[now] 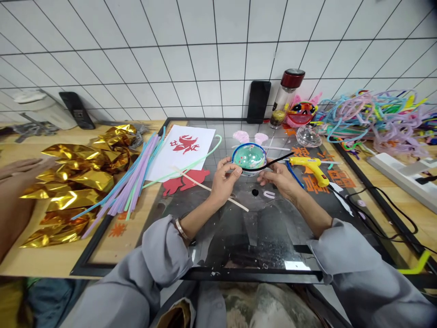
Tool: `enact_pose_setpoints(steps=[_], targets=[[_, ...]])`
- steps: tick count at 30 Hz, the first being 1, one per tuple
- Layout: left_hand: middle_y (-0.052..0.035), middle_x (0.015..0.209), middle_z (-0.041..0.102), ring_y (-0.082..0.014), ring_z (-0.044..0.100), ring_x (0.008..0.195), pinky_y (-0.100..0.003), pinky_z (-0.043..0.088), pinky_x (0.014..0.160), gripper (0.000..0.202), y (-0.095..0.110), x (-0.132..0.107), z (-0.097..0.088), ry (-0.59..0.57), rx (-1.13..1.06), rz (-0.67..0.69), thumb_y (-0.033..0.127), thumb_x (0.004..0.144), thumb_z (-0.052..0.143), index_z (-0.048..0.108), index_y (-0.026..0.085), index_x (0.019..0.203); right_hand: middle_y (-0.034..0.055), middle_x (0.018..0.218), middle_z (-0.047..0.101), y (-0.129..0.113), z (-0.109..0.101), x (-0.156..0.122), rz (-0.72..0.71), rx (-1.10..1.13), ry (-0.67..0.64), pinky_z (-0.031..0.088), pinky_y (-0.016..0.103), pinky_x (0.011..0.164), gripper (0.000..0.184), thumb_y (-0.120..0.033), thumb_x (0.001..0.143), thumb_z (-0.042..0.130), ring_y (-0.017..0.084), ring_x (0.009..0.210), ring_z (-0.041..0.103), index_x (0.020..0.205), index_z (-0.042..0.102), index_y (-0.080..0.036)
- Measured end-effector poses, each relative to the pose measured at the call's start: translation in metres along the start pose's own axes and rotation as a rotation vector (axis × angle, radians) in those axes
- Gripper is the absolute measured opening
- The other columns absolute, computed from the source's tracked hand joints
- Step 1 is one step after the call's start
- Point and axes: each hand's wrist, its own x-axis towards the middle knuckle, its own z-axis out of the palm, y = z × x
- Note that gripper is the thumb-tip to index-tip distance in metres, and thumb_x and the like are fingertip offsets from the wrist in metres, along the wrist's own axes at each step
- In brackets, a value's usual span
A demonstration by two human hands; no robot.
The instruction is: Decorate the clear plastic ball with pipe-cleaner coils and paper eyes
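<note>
Between my hands is a round, clear plastic half-shell (249, 156) with green inside and a blue fuzzy rim. A black pipe cleaner (278, 159) runs along its near edge and sticks out to the upper right. My left hand (225, 178) is closed at the shell's left side, thumb on the pipe cleaner's end. My right hand (278, 179) is closed around the near right edge, pinching the black pipe cleaner. Two pink fuzzy ear shapes (241, 136) lie just behind the shell. A small black disc (255, 192) and a pale U-shaped piece (269, 194) lie in front.
A yellow glue gun (317, 167) lies right, its cord near a white power strip (403, 177). Tangled pipe cleaners (372, 118), a glass bottle (285, 100) and a phone (258, 101) are behind. Left are gold foil (82, 182), straight pipe cleaners (128, 191) and another person's arm (17, 196).
</note>
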Motion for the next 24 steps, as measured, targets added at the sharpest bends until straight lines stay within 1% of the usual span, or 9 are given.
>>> enact_pose_setpoints(steps=[3, 5, 7, 9, 11, 13, 17, 20, 24], targets=[[-0.0116, 0.113, 0.055, -0.0246, 0.041, 0.127, -0.025, 0.045, 0.074, 0.022, -0.001, 0.0, 0.0, 0.007, 0.0, -0.003, 0.038, 0.081, 0.06, 0.065, 0.018, 0.075, 0.0032, 0.072, 0.065, 0.009, -0.008, 0.007, -0.105, -0.251, 0.082, 0.051, 0.03, 0.048, 0.037, -0.026, 0.064, 0.06, 0.017, 0.055, 0.061, 0.1, 0.066, -0.016], [-0.0118, 0.114, 0.055, -0.0248, 0.041, 0.126, -0.026, 0.045, 0.074, 0.021, 0.0, 0.0, 0.0, 0.027, 0.009, 0.009, 0.037, 0.081, 0.06, 0.065, 0.018, 0.075, 0.0048, 0.071, 0.065, 0.013, -0.018, 0.012, -0.153, -0.362, 0.16, 0.052, 0.035, 0.052, 0.035, -0.024, 0.066, 0.055, 0.019, 0.056, 0.06, 0.097, 0.067, -0.014], [-0.0122, 0.114, 0.054, -0.0247, 0.043, 0.125, -0.028, 0.045, 0.076, 0.021, 0.003, -0.001, -0.001, 0.055, 0.026, 0.029, 0.037, 0.082, 0.06, 0.064, 0.018, 0.074, 0.0084, 0.083, 0.067, 0.015, -0.029, 0.017, -0.207, -0.433, 0.241, 0.053, 0.042, 0.068, 0.032, -0.019, 0.064, 0.052, 0.022, 0.07, 0.062, 0.092, 0.068, -0.014], [-0.0122, 0.114, 0.053, -0.0241, 0.045, 0.121, -0.029, 0.045, 0.079, 0.021, 0.008, -0.002, -0.001, 0.095, 0.055, 0.059, 0.037, 0.083, 0.059, 0.063, 0.017, 0.075, 0.0108, 0.096, 0.068, 0.016, -0.038, 0.022, -0.306, -0.549, 0.29, 0.049, 0.047, 0.085, 0.032, -0.015, 0.065, 0.05, 0.026, 0.09, 0.062, 0.09, 0.069, -0.015], [-0.0115, 0.114, 0.052, -0.0227, 0.048, 0.116, -0.03, 0.044, 0.081, 0.023, 0.014, -0.005, -0.001, 0.134, 0.093, 0.106, 0.037, 0.084, 0.058, 0.062, 0.017, 0.075, 0.0125, 0.106, 0.067, 0.019, -0.042, 0.025, -0.449, -0.743, 0.279, 0.044, 0.049, 0.093, 0.035, -0.013, 0.069, 0.046, 0.028, 0.102, 0.059, 0.096, 0.069, -0.015], [-0.0104, 0.112, 0.052, -0.0212, 0.05, 0.111, -0.031, 0.044, 0.084, 0.024, 0.02, -0.009, 0.0, 0.142, 0.124, 0.165, 0.039, 0.085, 0.057, 0.062, 0.018, 0.076, 0.0143, 0.11, 0.067, 0.022, -0.042, 0.029, -0.564, -0.886, 0.219, 0.044, 0.049, 0.095, 0.038, -0.012, 0.074, 0.042, 0.028, 0.106, 0.059, 0.103, 0.068, -0.014], [-0.0095, 0.11, 0.054, -0.0207, 0.053, 0.107, -0.034, 0.043, 0.09, 0.024, 0.025, -0.015, 0.005, 0.074, 0.122, 0.263, 0.039, 0.087, 0.056, 0.061, 0.018, 0.076, 0.0136, 0.117, 0.065, 0.031, -0.033, 0.04, -0.699, -0.951, 0.052, 0.043, 0.045, 0.099, 0.04, -0.01, 0.082, 0.038, 0.025, 0.113, 0.057, 0.111, 0.065, -0.015], [-0.0102, 0.109, 0.057, -0.022, 0.053, 0.111, -0.035, 0.042, 0.092, 0.023, 0.023, -0.015, 0.007, 0.032, 0.102, 0.28, 0.037, 0.087, 0.055, 0.061, 0.018, 0.075, 0.0147, 0.124, 0.062, 0.034, -0.027, 0.046, -0.693, -1.018, -0.005, 0.04, 0.044, 0.101, 0.041, -0.011, 0.086, 0.037, 0.024, 0.118, 0.053, 0.121, 0.059, -0.014], [-0.0118, 0.113, 0.06, -0.0232, 0.054, 0.112, -0.033, 0.044, 0.084, 0.023, 0.019, -0.012, 0.007, 0.009, 0.09, 0.25, 0.036, 0.087, 0.056, 0.061, 0.017, 0.076, 0.0153, 0.127, 0.059, 0.028, -0.022, 0.044, -0.577, -1.243, -0.006, 0.04, 0.043, 0.097, 0.04, -0.016, 0.09, 0.038, 0.027, 0.118, 0.051, 0.125, 0.056, -0.014]])
